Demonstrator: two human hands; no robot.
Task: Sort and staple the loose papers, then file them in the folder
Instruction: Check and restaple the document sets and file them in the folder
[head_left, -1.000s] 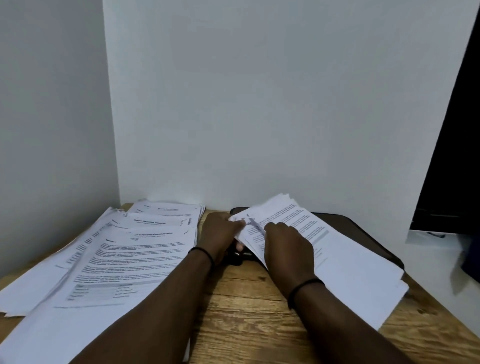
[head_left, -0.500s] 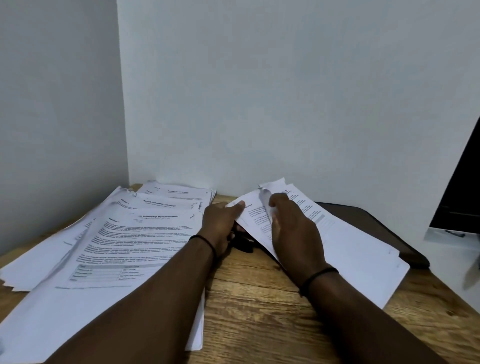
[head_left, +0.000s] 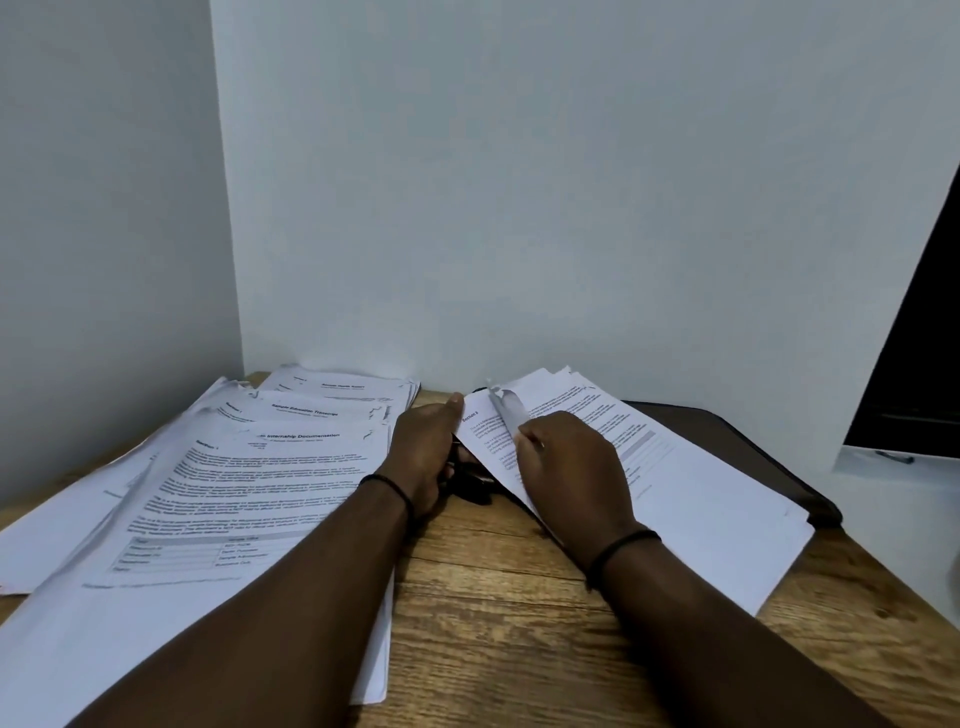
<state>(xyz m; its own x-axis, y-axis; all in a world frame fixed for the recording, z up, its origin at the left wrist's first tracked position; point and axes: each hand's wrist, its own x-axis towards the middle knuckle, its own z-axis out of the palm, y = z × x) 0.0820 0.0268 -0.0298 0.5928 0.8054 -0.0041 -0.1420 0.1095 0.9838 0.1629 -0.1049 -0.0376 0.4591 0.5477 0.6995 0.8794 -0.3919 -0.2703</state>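
A stack of printed papers (head_left: 701, 499) lies askew on a dark folder (head_left: 774, 457) at the right of the wooden desk. My left hand (head_left: 423, 452) holds the stack's near-left corner, thumb on top and fingers curled underneath. Below those fingers sits a black object (head_left: 470, 486), seemingly a stapler, mostly hidden. My right hand (head_left: 566, 467) rests on the stack and pinches the top sheets, whose corner (head_left: 506, 410) curls upward. Sorted piles of printed papers (head_left: 244, 493) overlap at the left.
White walls meet in a corner behind the desk (head_left: 498, 613). The left piles reach the desk's left and front edges. A dark panel (head_left: 914, 332) and a white surface (head_left: 904, 499) stand beyond the right edge.
My right hand has slid up the stack and curled the top sheets' corner upward. My left hand stays at the stack's corner. The view has shifted slightly.
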